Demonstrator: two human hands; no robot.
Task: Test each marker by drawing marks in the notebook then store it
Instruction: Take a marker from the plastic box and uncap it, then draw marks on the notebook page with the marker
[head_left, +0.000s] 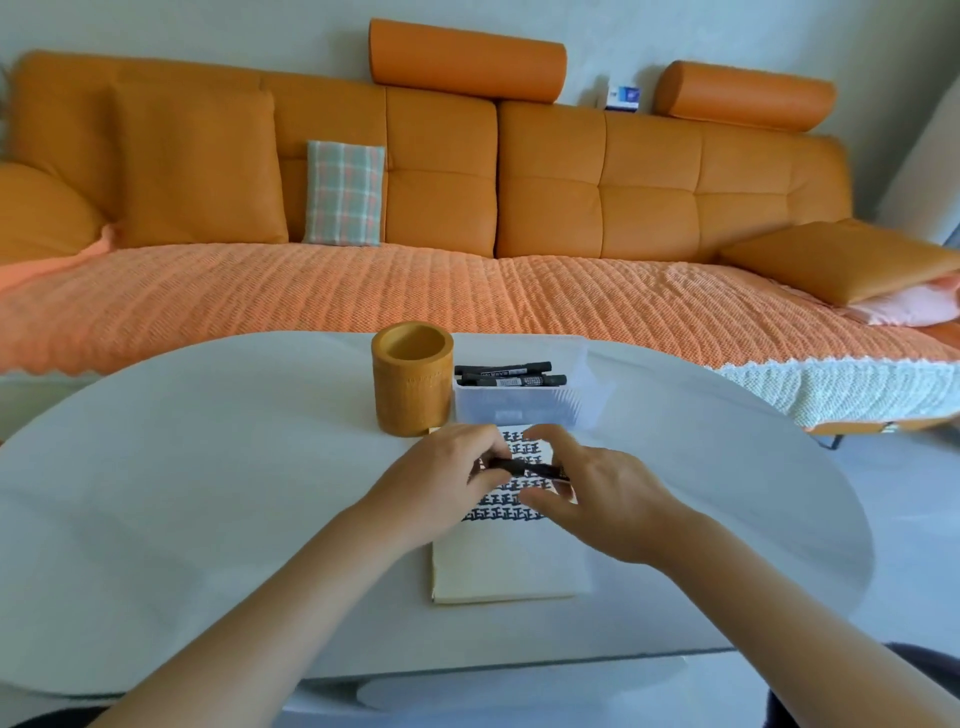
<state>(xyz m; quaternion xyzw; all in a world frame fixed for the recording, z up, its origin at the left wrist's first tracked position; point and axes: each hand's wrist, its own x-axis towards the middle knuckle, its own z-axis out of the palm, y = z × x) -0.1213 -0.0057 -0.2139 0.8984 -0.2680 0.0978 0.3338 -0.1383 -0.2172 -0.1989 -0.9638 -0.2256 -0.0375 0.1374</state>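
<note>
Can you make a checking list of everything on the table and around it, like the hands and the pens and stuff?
Surface: white oval table, smooth and bare around the work.
Job's things: cream paper notebook lying open, with rows of black marks on its upper page; slim black marker held level above it; orange cylindrical holder upright, with no marker sticking out; clear plastic box beside it holding more black markers.
Clutter: nothing seen.
Hands: left hand and right hand each pinch one end of the marker.
Cables: nothing seen.
Surroundings: orange padded sofa with a checked square cushion.
</note>
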